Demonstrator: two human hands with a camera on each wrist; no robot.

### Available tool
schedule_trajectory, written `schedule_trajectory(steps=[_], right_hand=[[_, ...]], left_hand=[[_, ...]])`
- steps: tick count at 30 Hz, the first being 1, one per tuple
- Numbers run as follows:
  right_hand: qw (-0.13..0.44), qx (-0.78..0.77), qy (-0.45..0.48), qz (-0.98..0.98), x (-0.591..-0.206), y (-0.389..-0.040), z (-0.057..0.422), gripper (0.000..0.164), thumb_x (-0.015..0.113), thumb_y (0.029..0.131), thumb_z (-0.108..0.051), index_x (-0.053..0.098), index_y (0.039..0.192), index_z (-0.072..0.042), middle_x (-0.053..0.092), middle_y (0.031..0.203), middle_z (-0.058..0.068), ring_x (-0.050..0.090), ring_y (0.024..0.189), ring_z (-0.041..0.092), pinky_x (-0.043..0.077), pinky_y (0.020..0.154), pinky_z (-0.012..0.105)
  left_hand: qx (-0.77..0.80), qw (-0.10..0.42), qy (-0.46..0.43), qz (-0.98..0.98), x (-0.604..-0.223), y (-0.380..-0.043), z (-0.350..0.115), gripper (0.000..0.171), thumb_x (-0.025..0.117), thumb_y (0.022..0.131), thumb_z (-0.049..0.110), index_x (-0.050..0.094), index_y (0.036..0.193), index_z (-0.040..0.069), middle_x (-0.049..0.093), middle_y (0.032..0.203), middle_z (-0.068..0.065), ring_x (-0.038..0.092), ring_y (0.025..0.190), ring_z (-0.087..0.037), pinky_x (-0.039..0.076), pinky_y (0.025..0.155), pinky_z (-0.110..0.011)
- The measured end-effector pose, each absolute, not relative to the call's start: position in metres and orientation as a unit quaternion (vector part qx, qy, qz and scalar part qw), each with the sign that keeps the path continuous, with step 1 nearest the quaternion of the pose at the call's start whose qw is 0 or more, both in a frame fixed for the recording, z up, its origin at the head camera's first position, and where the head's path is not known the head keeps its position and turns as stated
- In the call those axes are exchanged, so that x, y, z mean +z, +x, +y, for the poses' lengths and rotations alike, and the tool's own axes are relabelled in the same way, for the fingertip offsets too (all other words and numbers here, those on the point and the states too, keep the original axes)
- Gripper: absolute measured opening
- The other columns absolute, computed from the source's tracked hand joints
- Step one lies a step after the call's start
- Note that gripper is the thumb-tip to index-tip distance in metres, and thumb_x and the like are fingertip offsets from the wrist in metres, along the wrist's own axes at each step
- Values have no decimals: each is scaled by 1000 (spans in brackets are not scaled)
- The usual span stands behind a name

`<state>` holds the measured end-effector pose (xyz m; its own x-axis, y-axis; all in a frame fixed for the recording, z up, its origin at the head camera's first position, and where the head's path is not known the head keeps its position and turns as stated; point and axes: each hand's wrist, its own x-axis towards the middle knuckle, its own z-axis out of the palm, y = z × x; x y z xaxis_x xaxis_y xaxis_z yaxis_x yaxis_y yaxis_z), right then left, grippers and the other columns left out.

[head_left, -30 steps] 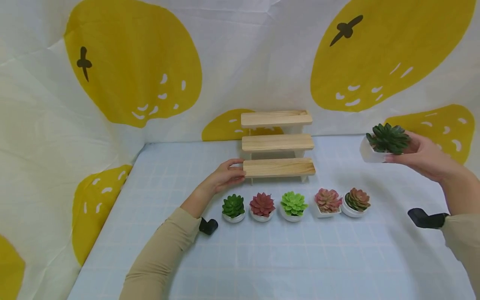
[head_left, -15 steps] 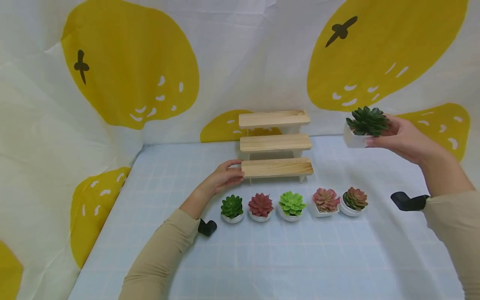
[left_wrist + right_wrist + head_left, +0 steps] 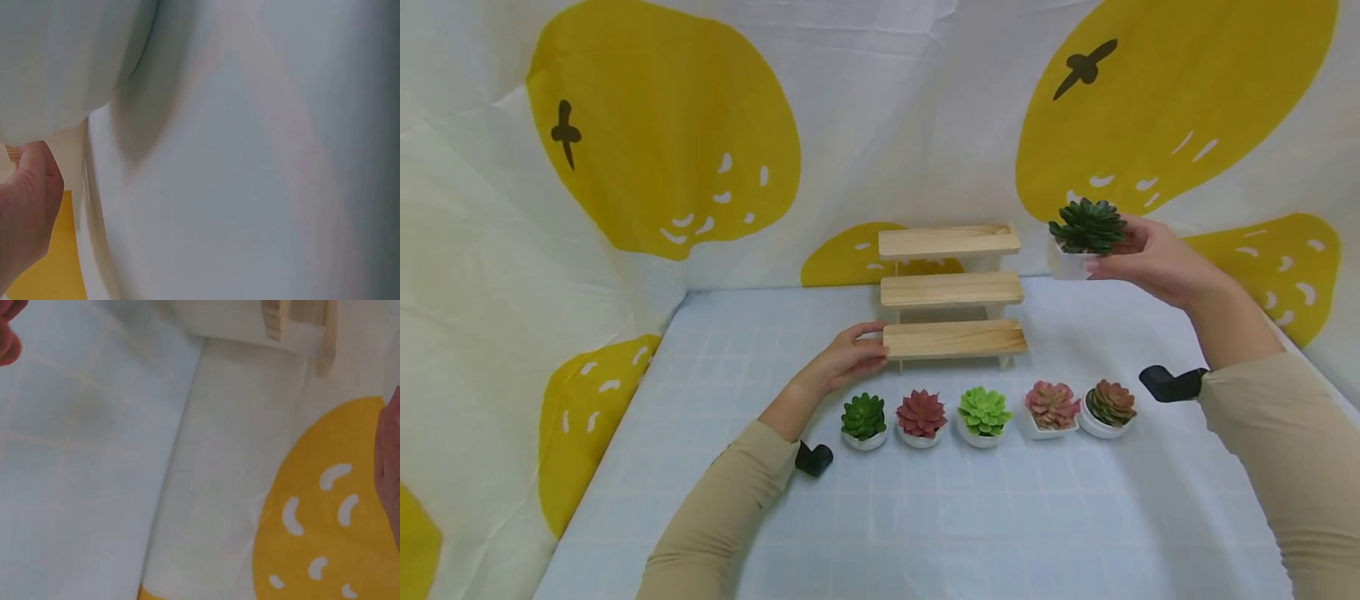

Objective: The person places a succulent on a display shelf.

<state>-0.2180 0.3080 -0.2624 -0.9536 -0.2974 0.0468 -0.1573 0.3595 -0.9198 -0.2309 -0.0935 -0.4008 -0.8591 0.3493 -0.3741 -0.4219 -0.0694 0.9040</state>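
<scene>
My right hand [image 3: 1172, 258] holds a dark green succulent [image 3: 1086, 227] in a square white pot [image 3: 1070, 263] in the air, to the right of the wooden tiered stand [image 3: 953, 290]. Thumb and fingers pinch the pot's right side. At the left end of the stand's lowest step, my left hand [image 3: 847, 358] grips the board's edge. In the left wrist view that hand [image 3: 31, 194] shows at the left border, with a bit of wood [image 3: 12, 152] by the fingertips. The right wrist view catches only parts of the right hand [image 3: 389, 469] at its borders.
In front of the stand, potted succulents stand in a row: dark green [image 3: 863, 417], dark red [image 3: 921, 414], bright green [image 3: 983, 411], pink [image 3: 1052, 405] and red-green [image 3: 1111, 403]. A pale blue checked cloth [image 3: 940, 525] covers the table. Behind hangs a white sheet with yellow fruit prints [image 3: 662, 125].
My right hand has carried the dark green succulent leftward and slightly upward, closer to the stand. The left hand stays at the lowest step, and the row of pots has not moved.
</scene>
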Motion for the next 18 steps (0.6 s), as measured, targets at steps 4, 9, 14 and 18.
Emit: schedule_trajectory(steps=[4,9,14,18], right_hand=[[71,-556,-120,819,-259,-226,292,52,61,89,-4,39,135,-14,54,116,-9,55,97,11,53,77,22],[81,-568,-120,810,-256,-236,274,56,63,88,-6,36,137,-11,51,119,-3,54,96,14,54,77,23],[88,-563,-126,812,-255,-246,256,57,66,87,-9,37,136,-11,50,120,1,53,97,17,54,78,24],[95,-559,-123,814,-253,-253,245,60,67,86,-12,36,138,-11,49,121,4,52,99,20,54,78,23]], left_hand=[[731,261,-30,629,-402,-231,-94,55,54,89,-7,36,140,4,49,118,-18,59,80,-13,54,71,-20],[732,263,-25,628,-403,-231,-95,55,54,89,-6,36,140,4,49,119,-19,59,80,-13,54,72,-20],[736,261,-21,624,-403,-231,-94,55,54,89,-7,36,140,3,49,120,-20,59,80,-12,54,73,-20],[738,262,-21,621,-403,-230,-93,55,53,89,-7,36,140,4,49,120,-19,59,80,-12,54,73,-20]])
